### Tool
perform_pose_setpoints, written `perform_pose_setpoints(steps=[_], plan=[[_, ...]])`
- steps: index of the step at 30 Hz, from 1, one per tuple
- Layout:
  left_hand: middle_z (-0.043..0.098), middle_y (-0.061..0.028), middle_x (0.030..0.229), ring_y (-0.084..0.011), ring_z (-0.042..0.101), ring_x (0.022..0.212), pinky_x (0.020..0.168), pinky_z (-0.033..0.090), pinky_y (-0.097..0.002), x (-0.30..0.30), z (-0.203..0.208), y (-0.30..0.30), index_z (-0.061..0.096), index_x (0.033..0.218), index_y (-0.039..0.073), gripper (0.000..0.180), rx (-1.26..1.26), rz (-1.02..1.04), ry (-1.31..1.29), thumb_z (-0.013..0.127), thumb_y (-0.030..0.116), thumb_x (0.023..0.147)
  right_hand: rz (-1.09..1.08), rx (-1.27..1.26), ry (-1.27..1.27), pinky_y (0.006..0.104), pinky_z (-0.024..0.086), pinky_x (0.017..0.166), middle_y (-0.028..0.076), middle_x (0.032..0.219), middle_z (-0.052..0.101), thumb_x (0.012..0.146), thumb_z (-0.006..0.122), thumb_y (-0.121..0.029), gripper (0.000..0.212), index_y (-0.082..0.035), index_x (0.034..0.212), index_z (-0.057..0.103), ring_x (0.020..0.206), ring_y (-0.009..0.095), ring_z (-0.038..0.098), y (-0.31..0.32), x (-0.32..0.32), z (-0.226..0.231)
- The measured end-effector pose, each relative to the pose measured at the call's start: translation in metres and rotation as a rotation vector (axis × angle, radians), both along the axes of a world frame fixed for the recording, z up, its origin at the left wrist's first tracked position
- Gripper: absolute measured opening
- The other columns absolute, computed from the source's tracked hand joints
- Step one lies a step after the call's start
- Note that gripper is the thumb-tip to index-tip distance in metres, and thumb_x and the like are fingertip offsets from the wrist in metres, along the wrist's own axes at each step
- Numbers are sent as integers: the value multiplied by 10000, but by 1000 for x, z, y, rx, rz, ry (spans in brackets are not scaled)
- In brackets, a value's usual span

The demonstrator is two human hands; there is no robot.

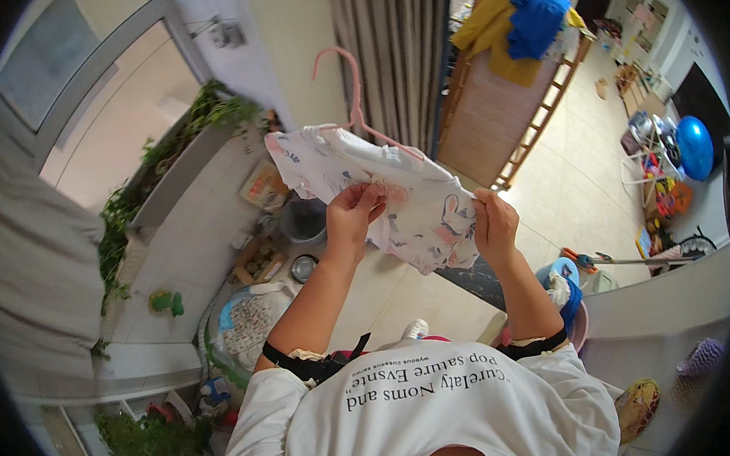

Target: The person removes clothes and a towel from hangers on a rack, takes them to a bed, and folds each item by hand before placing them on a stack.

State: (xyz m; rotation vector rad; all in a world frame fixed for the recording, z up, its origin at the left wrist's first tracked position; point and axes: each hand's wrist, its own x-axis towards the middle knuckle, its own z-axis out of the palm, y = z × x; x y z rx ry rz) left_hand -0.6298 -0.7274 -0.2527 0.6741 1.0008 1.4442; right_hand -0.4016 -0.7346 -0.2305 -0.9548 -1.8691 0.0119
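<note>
A small white printed garment [419, 216] hangs in front of me on a pink clothes hanger [353, 82], tilted down to the right. The hanger's hook points up and its arms run into the garment's upper edge. My left hand [352, 219] pinches the cloth near the middle of the garment, fingers closed. At the garment's right edge, my right hand [495, 222] grips the fabric between thumb and fingers. Both hands hold the garment in the air; neither touches the hanger's hook. Whether it is a top or shorts I cannot tell.
A planter of green leaves [168, 156] runs along the left. Below the garment are a dark bucket [304, 221] and a basin of cloth [254, 322]. A wooden bed frame [500, 119] with clothes over it and a grey curtain [392, 51] stand behind. Tubs [565, 287] sit at the right.
</note>
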Motion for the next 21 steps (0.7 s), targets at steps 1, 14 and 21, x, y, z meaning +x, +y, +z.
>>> perform_pose_setpoints(steps=[1,14,21], plan=[[626,-52,860,-129,603,766,715,501,-248,19,2,12,597,891,-2,159,-38,-51,-57,616,149,849,-40,11,7,322,467,558,146,738,585,805,535,43,119,-16,908,546,621,306,583,6,19,0],[642,-50,849,-133,614,755,692,495,-245,168,0,114,601,933,28,166,-118,-376,-34,613,173,853,-357,19,138,272,402,513,104,667,536,882,476,-28,83,-11,885,557,547,186,493,54,158,-10],[640,-70,843,-155,619,740,713,496,-263,192,-17,165,598,903,11,191,-54,-573,89,628,187,836,-504,-3,400,207,361,550,2,678,517,935,447,-105,158,-7,882,560,607,72,421,74,178,2]])
